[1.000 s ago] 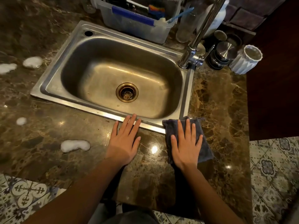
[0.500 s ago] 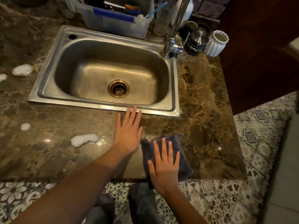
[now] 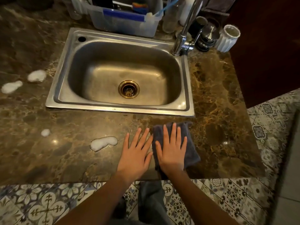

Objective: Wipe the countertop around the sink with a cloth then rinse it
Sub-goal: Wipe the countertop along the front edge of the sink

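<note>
We press our right hand (image 3: 172, 153) flat on the dark grey cloth (image 3: 191, 151), fingers straight and slightly spread, gripping nothing. The cloth lies on the brown marble countertop (image 3: 215, 111) in front of the near right corner of the steel sink (image 3: 113, 108), close to the rim but not touching it. Our left hand (image 3: 136, 155) rests flat on the bare stone just beside the cloth, fingers straight too. To its left sits a white foam patch (image 3: 103, 142), a small dab (image 3: 45, 132) lies beyond it, and two larger blobs (image 3: 36, 76) lie off the sink's left rim. The faucet (image 3: 183, 34) rises at the far right corner, a plastic tub (image 3: 123, 23) behind the sink.
</note>
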Tool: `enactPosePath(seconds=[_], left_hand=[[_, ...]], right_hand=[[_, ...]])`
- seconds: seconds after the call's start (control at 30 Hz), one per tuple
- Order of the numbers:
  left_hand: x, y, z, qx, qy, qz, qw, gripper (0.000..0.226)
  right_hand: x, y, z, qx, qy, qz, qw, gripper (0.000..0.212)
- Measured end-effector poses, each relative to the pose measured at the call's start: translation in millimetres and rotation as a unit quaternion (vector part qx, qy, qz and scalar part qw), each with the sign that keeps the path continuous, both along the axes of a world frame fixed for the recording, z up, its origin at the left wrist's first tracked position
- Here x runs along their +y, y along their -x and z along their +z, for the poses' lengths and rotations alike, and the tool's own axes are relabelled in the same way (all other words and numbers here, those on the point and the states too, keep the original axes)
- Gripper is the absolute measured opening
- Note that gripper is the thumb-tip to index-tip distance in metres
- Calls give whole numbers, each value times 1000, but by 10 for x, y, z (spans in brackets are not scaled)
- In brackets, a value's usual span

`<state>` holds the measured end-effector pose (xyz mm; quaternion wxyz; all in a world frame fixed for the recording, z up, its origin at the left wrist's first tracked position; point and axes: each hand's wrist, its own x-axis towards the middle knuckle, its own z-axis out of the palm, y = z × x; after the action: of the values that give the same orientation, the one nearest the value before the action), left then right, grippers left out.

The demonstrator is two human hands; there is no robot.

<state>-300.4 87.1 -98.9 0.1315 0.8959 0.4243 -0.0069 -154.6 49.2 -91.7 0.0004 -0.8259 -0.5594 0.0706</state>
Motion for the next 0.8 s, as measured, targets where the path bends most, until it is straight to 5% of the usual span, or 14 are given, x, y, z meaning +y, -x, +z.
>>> enactPosePath(seconds=[0.33,0.6,0.8], left_hand=[[5,-1,43,-5,18,24,1000,63],[3,75,182,-116,68,30,990,62],[121,686,448,-155,4,43,987,65]], right_hand=[[610,-92,11,-2,-32,-14,999,63],[-119,232,31,-6,-17,22,1000,67],[-393,691,56,8,-10,-26,1000,69]])
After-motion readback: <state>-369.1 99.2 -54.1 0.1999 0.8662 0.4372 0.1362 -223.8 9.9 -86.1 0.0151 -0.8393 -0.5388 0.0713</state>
